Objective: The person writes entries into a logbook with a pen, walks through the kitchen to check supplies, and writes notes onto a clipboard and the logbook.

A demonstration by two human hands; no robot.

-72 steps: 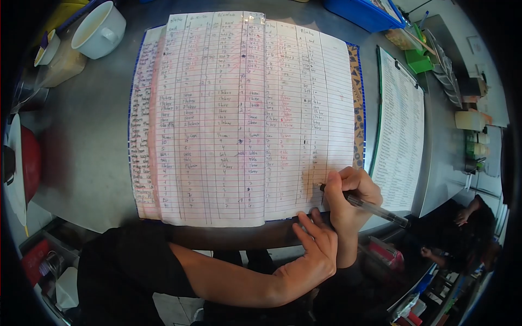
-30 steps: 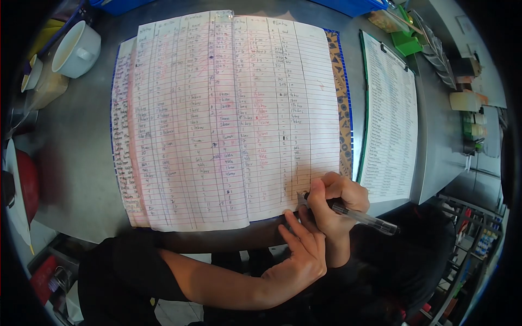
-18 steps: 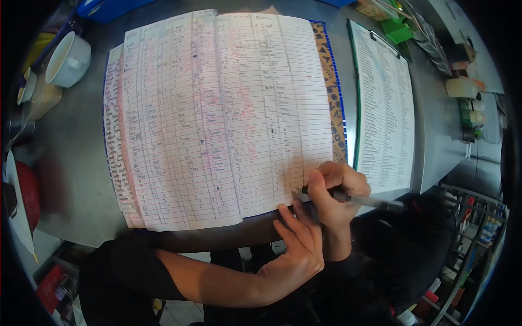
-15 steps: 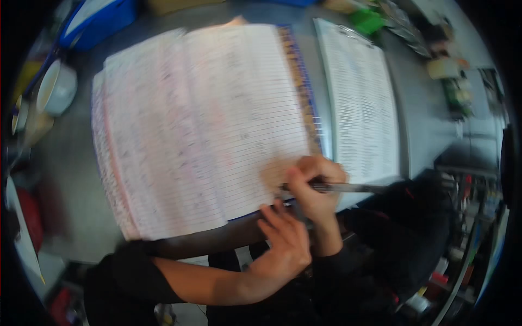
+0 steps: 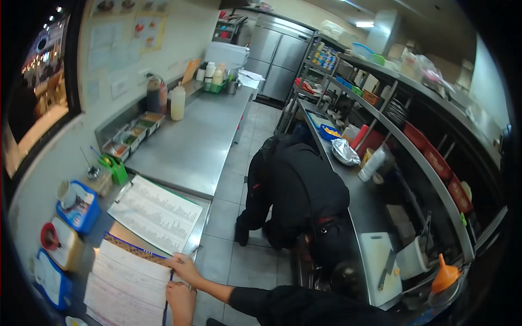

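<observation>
An open lined notebook (image 5: 125, 282) with handwriting lies on the counter at the lower left, its blue-edged, patterned cover (image 5: 133, 247) showing along the far side. My right hand (image 5: 185, 269) rests at its near right corner, fingers closed on a pen (image 5: 196, 250), of which only a thin end shows. Just below, my left hand (image 5: 181, 298) is curled against the notebook's edge; whatever its fingers hold is hidden. Beyond the notebook lies a clipboard (image 5: 156, 213) with a printed list.
A person in black (image 5: 299, 185) bends down in the aisle. Blue trays (image 5: 81, 209) line the wall side of the counter. Across the aisle, a cutting board (image 5: 380, 266) bears a knife (image 5: 387, 269). A steel fridge (image 5: 280, 51) stands at the far end.
My view has swung up and to the right, from the notebook to the whole kitchen. My left hand's fingers, spread before, are now curled. The pen stays in my right hand.
</observation>
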